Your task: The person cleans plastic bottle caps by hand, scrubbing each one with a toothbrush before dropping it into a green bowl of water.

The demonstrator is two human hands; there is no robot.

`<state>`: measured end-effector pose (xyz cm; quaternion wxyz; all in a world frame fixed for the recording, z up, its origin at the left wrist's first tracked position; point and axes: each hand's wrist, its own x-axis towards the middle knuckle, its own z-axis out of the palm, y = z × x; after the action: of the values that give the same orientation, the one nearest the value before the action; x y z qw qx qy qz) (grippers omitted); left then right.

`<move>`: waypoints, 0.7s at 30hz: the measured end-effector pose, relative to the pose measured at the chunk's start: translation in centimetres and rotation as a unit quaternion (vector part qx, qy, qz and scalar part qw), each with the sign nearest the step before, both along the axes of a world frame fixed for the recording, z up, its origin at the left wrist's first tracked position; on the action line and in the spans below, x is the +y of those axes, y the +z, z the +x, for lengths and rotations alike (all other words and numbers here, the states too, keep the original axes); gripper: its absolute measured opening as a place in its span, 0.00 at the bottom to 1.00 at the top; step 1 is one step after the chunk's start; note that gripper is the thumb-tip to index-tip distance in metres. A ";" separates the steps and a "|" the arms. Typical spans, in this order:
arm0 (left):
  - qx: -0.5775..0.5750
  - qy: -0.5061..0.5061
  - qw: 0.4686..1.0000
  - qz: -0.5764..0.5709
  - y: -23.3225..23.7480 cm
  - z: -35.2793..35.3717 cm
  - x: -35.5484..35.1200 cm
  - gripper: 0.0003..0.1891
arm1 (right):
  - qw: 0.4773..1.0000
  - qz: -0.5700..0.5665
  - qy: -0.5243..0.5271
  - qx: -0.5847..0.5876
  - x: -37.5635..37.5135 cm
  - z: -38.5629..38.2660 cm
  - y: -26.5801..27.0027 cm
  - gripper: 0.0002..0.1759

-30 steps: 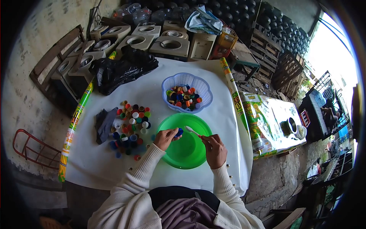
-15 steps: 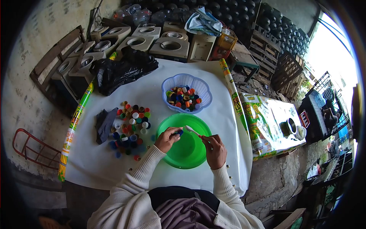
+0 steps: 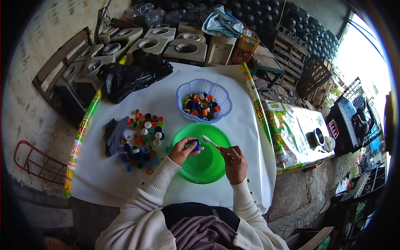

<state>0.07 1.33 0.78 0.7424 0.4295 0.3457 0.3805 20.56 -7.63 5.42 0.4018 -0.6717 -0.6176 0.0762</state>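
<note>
Turned since earlier, the blue cap (image 3: 196,145) mid-frame looks light, stiff, best rim-held; left hand (image 3: 180,152) pinches it, right hand (image 3: 236,165) a brush (image 3: 211,142).

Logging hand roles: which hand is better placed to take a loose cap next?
Probably left: the left hand is nearer the loose caps, though it holds a blue cap; the right hand holds a brush.
</note>
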 end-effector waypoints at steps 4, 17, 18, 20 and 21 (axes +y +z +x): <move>-0.015 0.010 1.000 -0.015 0.3 0.0 0.0 0.16 | 0.999 -0.031 0.026 -0.012 -0.2 -0.4 -0.5 0.06; -0.019 0.012 1.000 0.004 -0.4 0.1 0.2 0.15 | 0.997 -0.040 0.062 0.036 -0.5 -0.8 -0.6 0.06; -0.021 0.015 1.000 -0.008 -0.2 0.2 0.1 0.15 | 0.998 -0.031 0.049 0.032 -0.5 -0.8 -0.7 0.06; -0.026 0.008 1.000 0.003 -0.3 0.2 -0.2 0.16 | 1.000 -0.012 0.021 0.020 0.0 -0.4 -0.8 0.06; -0.029 0.007 0.999 0.011 -0.2 0.3 -0.1 0.16 | 0.999 -0.015 0.034 0.024 -0.1 -0.4 -0.6 0.06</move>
<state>0.38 1.28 0.60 0.7450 0.4237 0.3226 0.4018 20.17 -7.70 4.83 0.4038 -0.6539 -0.6294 0.1150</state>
